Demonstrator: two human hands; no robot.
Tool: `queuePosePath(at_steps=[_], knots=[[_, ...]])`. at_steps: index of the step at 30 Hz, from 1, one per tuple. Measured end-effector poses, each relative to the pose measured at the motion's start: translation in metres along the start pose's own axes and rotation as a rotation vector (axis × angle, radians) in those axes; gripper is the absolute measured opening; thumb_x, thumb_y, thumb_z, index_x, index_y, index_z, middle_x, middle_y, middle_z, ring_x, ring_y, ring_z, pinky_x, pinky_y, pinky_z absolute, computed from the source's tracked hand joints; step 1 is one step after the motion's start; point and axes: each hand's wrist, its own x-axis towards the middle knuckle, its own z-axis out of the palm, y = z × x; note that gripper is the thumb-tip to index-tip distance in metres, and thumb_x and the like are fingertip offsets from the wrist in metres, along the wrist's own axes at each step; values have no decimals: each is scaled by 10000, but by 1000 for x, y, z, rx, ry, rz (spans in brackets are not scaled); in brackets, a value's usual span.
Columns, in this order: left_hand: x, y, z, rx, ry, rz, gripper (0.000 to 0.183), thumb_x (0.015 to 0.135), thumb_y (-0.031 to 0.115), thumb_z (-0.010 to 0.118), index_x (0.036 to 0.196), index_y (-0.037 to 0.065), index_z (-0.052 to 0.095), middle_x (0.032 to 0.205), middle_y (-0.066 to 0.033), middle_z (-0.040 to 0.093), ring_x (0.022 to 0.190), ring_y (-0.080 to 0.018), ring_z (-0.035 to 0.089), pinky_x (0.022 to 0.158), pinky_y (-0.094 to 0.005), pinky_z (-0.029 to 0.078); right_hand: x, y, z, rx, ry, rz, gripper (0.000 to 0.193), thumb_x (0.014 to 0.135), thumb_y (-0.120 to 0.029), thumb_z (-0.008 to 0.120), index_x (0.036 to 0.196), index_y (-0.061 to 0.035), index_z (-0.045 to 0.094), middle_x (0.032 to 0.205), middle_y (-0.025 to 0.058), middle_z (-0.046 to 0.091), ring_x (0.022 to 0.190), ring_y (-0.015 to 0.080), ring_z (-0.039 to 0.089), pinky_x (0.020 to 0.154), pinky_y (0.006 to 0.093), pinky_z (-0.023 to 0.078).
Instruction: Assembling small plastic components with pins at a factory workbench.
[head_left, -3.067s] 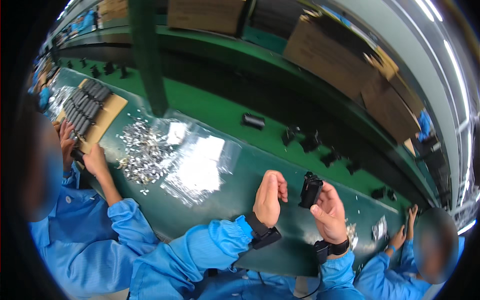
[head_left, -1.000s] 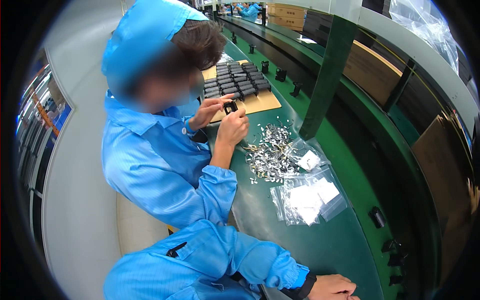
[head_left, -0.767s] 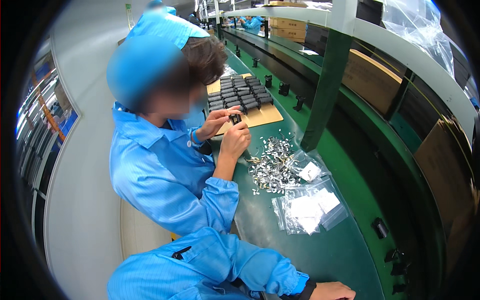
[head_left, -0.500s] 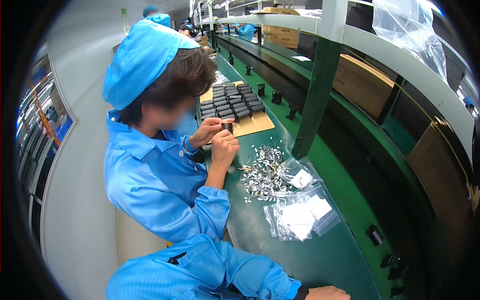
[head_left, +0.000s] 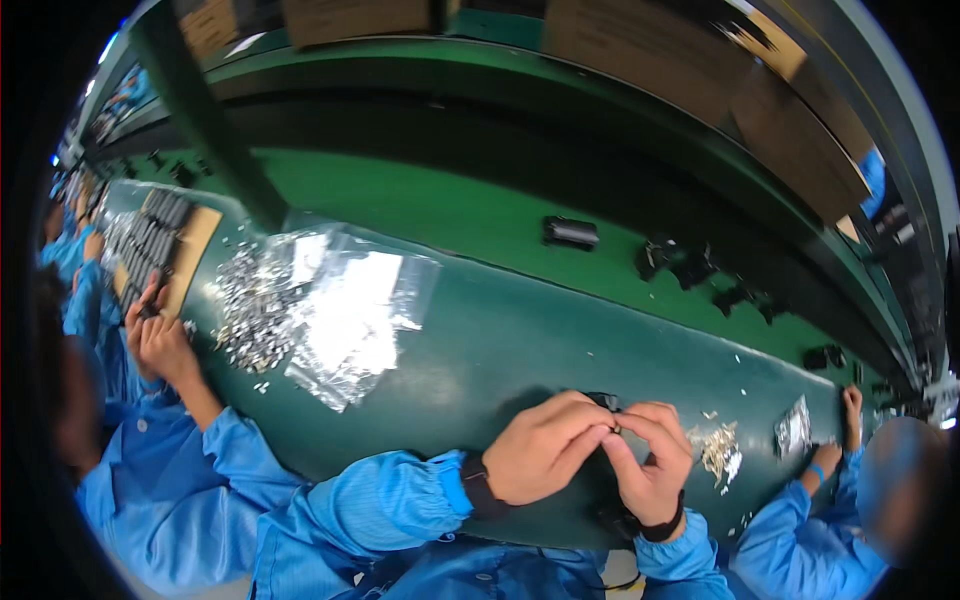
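Observation:
My left hand (head_left: 545, 447) and my right hand (head_left: 652, 455) meet over the near edge of the green bench. Fingertips and thumbs of both are pinched together around a small black part (head_left: 606, 401). Most of that part is hidden by the fingers, so its exact kind does not show. Below the right wrist sits another dark object, mostly covered by shadow and sleeve. Right of my right hand lies a small pile of pale, thin pieces (head_left: 718, 447).
Clear plastic bags (head_left: 352, 315) and a heap of small metallic pieces (head_left: 255, 305) lie left on the green bench (head_left: 470, 350). Co-workers sit on both sides; one's hand (head_left: 160, 340) is by a board of black cylindrical parts (head_left: 158, 235). A black housing (head_left: 571, 232) rests on the far strip.
My view has swung from the left-hand co-worker to the bench in front of me. Both my hands are now in sight, pinching the black part; earlier only one resting hand showed.

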Motion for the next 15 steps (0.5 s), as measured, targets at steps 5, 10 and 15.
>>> queuePosePath(at_steps=[5,10,15], knots=[[0,4,10,-29,-50,-9,115,982,27,657,1087,-2,694,1028,-145,697,892,-296,696,783,-360,562,-12,3,-12,32,19,21,263,784,-44,848,1020,16,750,993,127,713,940,290,652,837,368,516],[-7,3,7,-21,-66,15,115,992,43,649,1091,-4,684,1020,-149,692,888,-310,689,785,-371,556,-20,4,-9,40,26,13,170,837,-22,788,999,18,755,983,132,720,917,287,663,830,366,522],[-4,2,3,-39,-119,-22,122,1008,51,619,1106,-8,664,1020,-160,679,888,-334,672,784,-386,543,-22,5,-9,160,32,147,117,869,-15,749,979,25,757,979,145,721,884,265,672,811,351,527]])
